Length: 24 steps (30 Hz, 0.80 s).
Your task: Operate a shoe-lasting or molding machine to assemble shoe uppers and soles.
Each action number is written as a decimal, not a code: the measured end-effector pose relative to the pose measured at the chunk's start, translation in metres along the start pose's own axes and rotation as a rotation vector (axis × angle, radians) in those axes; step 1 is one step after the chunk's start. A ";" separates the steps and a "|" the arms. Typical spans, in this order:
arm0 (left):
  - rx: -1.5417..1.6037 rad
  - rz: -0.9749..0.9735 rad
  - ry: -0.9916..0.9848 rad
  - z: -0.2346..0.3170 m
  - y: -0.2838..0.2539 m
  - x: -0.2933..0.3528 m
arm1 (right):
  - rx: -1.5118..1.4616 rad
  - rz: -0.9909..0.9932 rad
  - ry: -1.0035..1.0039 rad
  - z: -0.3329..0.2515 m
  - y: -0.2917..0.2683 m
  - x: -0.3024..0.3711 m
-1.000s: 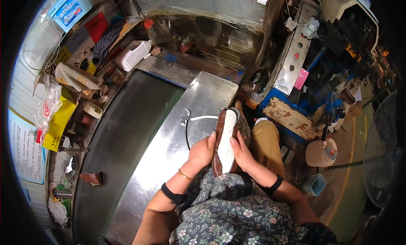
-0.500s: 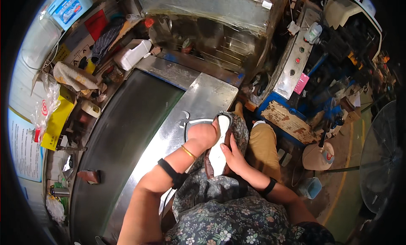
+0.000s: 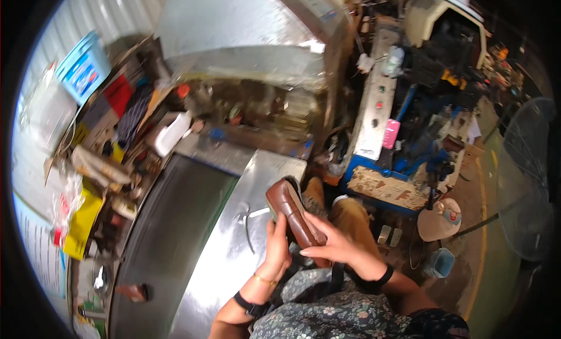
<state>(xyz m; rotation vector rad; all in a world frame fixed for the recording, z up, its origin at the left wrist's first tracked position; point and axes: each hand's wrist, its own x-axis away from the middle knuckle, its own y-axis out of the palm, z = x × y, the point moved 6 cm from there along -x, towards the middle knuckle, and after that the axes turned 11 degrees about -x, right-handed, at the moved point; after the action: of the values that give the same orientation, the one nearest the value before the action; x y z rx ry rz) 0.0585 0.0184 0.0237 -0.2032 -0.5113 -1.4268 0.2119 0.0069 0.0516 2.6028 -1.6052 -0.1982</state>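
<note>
Both of my hands hold a brown leather shoe above the front edge of the bare metal table. Its glossy upper faces me, and its opening points away toward the far right. My left hand presses against the shoe's left side, fingers along its edge. From the right, my right hand grips the lower part, thumb and fingers around it. The sole is mostly turned out of sight. Left of the shoe, a thin curved strip and a pale stick-like piece lie on the metal table.
A dark conveyor belt runs along the left, carrying a small brown leather piece. Behind it stands a shelf with a white jug and a blue tub. A blue-framed machine, a bucket and a fan stand right.
The shoe has been turned over: its white sole faced up before, and now its brown upper does. My left hand has moved from over the sole to the shoe's left side. The view has shifted.
</note>
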 end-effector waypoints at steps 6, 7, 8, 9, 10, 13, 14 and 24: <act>-0.392 -0.537 0.409 -0.009 0.021 0.026 | -0.333 0.343 -0.026 -0.052 -0.103 0.036; -0.579 -0.541 0.481 -0.020 0.014 0.024 | -0.124 0.396 -0.126 -0.076 -0.132 0.042; -0.807 -0.492 0.527 -0.033 0.008 0.019 | 0.213 0.476 -0.226 -0.102 -0.168 0.052; -1.125 -0.408 0.609 -0.030 0.007 0.024 | 0.147 0.566 -0.271 -0.125 -0.199 0.057; -1.195 -0.361 0.717 -0.042 -0.001 0.024 | 0.291 0.673 -0.338 -0.143 -0.239 0.060; -1.291 -0.414 1.060 -0.067 -0.001 0.033 | 0.816 0.991 -0.234 -0.195 -0.335 0.079; -1.288 -0.401 1.071 -0.067 -0.003 0.038 | 1.067 1.085 -0.221 -0.204 -0.360 0.079; -1.297 -0.240 1.022 -0.055 0.004 0.040 | 0.958 1.144 0.193 -0.255 -0.440 0.072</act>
<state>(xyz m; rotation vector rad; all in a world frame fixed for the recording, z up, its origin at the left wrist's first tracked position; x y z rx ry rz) 0.0770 -0.0404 -0.0053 -0.3912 1.3100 -1.6816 0.6709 0.1393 0.2404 1.4074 -3.2252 1.0463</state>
